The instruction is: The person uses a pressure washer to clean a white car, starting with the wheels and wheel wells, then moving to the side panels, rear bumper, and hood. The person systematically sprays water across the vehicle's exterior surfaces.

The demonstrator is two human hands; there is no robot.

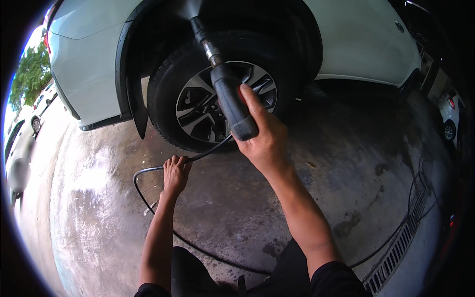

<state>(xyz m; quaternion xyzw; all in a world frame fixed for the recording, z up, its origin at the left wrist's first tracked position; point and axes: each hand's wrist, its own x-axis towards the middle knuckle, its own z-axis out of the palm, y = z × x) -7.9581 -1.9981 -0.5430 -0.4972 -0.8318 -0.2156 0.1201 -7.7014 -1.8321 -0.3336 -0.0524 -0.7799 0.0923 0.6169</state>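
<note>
Spray gun (230, 101) is in front of the wheel (195, 119), nozzle end up toward the dark wheel arch (311, 44), whitish mist (190, 9) at the tip. Right hand (267, 141) is clamped round the gun near its rear, thumb along the side by a red part, fingers mostly hidden; can't tell if a trigger is pressed. Rear grip presumably lets the long barrel angle into the arch, hand clear of the spray. Left hand (176, 173), apart from the right, is curled on the black hose (213, 150), likely keeping its weight and bends from dragging on the gun. Hose loops low over the wet-looking floor (222, 213). White car (94, 64) behind; drain grate (396, 250) at right, more hose alongside.
</note>
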